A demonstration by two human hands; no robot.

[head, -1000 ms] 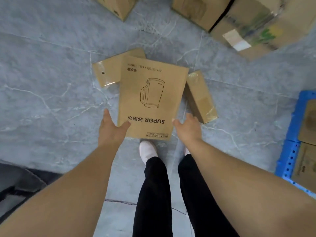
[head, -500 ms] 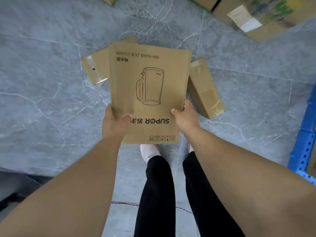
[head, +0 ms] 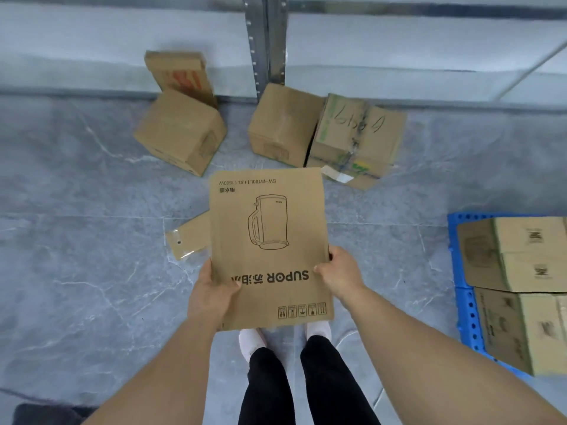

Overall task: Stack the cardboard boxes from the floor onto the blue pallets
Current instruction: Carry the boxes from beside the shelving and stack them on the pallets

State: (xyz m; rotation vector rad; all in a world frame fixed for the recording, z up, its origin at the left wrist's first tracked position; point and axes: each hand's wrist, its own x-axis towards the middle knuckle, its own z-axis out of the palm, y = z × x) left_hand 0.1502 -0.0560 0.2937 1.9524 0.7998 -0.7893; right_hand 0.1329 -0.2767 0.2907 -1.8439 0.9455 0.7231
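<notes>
Warehouse: floor boxes [head: 181,133], blue pallet [head: 460,302], racking [head: 267,41].

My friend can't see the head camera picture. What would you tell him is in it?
Two hands, left hand and right hand, hold a flat SUPOR box above a grey floor. More boxes lie ahead; a blue pallet sits right.

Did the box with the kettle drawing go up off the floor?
Yes. The SUPOR box rose: it now hides more of the small flat box lying on the floor, gripped by both hands.
</notes>
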